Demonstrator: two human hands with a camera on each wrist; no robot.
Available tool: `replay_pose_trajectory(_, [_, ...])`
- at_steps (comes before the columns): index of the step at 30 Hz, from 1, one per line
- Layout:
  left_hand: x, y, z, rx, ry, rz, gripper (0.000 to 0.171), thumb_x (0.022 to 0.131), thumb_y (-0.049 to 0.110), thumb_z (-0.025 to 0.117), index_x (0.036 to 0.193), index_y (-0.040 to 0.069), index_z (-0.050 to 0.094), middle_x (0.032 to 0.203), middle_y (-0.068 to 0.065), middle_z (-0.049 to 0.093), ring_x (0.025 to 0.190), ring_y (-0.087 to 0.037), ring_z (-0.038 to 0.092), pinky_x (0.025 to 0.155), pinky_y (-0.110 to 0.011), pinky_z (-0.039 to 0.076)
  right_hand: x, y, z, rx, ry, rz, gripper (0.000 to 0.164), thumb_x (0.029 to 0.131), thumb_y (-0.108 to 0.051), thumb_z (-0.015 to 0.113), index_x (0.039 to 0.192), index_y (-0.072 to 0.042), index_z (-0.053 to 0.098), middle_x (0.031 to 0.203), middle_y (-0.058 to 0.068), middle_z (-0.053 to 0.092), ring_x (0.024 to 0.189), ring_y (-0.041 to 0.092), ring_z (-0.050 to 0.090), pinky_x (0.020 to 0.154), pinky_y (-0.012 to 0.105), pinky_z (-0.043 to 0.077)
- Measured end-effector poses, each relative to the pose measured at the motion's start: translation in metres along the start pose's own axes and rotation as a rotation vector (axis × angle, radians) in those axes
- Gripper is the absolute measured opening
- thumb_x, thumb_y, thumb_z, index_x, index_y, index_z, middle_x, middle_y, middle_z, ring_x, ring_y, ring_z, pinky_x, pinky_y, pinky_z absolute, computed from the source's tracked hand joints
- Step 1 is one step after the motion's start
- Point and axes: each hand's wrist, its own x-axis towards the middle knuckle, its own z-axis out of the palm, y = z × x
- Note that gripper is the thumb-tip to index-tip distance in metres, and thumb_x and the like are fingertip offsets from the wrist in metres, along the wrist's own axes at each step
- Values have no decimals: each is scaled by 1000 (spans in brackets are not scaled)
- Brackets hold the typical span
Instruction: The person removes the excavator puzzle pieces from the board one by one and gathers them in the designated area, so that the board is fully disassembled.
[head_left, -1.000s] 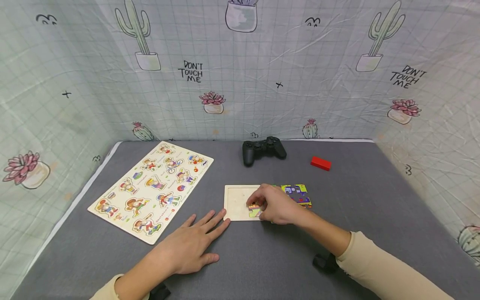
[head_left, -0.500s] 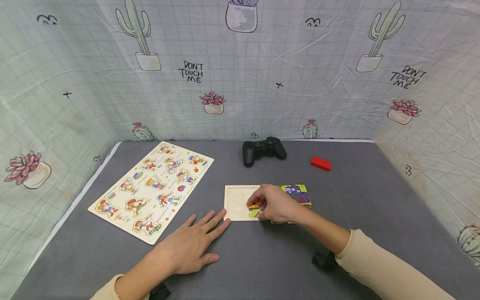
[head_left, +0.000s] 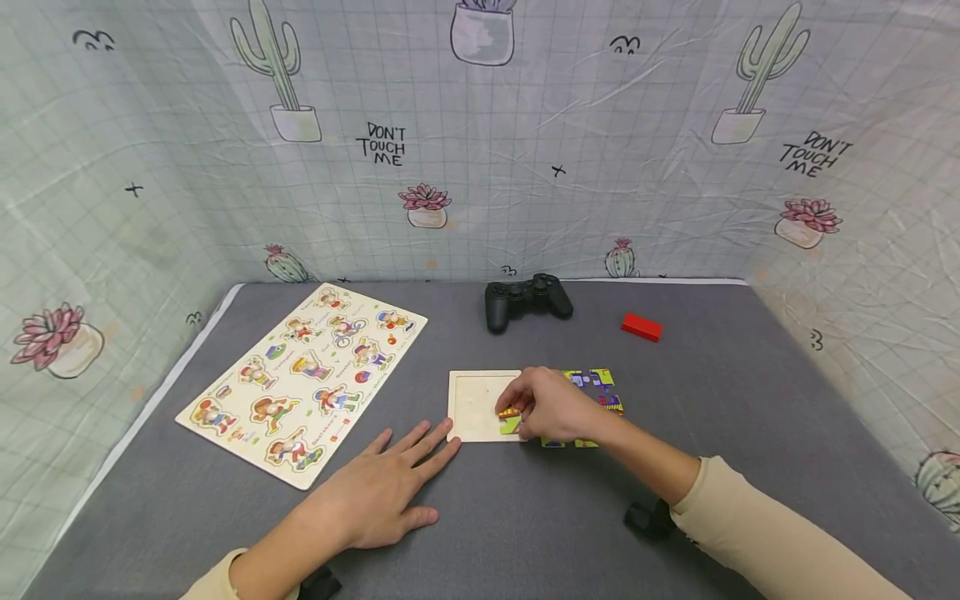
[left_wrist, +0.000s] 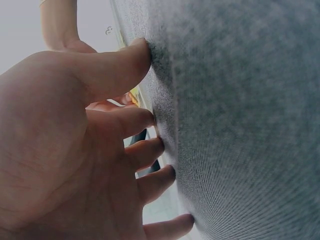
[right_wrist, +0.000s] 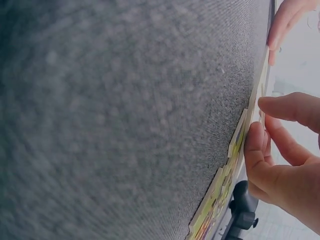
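My right hand (head_left: 555,406) pinches a small yellow, green and orange jigsaw piece (head_left: 510,424) between thumb and fingers, close over the right part of a shallow wooden puzzle tray (head_left: 471,398). The piece is partly covered by the fingers. In the right wrist view, the right hand (right_wrist: 287,160) has its thumb and fingers brought together at the thin piece. Spread out on the table, my left hand (head_left: 378,492) has its fingertips at the tray's lower left corner. More jigsaw pieces (head_left: 598,378), purple and yellow, lie right of the tray, partly hidden by the right hand and forearm.
A large wooden board with cartoon children (head_left: 311,367) lies on the left. Behind the tray sits a black game controller (head_left: 528,301), with a red block (head_left: 642,327) to its right. Patterned cloth (head_left: 480,150) hangs around the grey table (head_left: 525,533).
The jigsaw piece has shifted very slightly right and changed its tilt in my right hand. A little more of the loose pieces below that hand shows. My left hand stays put.
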Motion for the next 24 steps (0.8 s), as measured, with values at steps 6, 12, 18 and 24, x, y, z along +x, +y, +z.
replay_pose_trajectory(6, [0,0,0,-1,3,2,81,100,52,64,167,23,28,176,0,15,161,-28,23,122,-67,29,-3,2,-3,48,-4,-2,35,71,11,82,100,-9,81,96,4,68,83,16,62,70,25,55])
replay_pose_trajectory(12, [0,0,0,2,4,3,81,100,52,64,167,23,28,176,0,16,161,-28,23,122,-67,29,-7,5,-8,74,-9,9,34,73,9,81,102,-9,81,96,5,69,85,17,61,72,28,55])
replay_pose_trajectory(18, [0,0,0,-6,-5,5,81,100,51,64,167,23,27,176,0,14,161,-29,22,122,-67,28,-14,10,-15,107,-5,36,38,73,12,74,103,-10,81,95,5,70,86,19,61,73,32,53])
replay_pose_trajectory(24, [0,0,-1,-17,-5,3,81,100,51,64,167,22,27,176,0,15,161,-29,22,122,-68,27,-23,15,-21,165,1,58,37,76,9,74,108,-8,81,102,7,71,92,23,62,75,34,55])
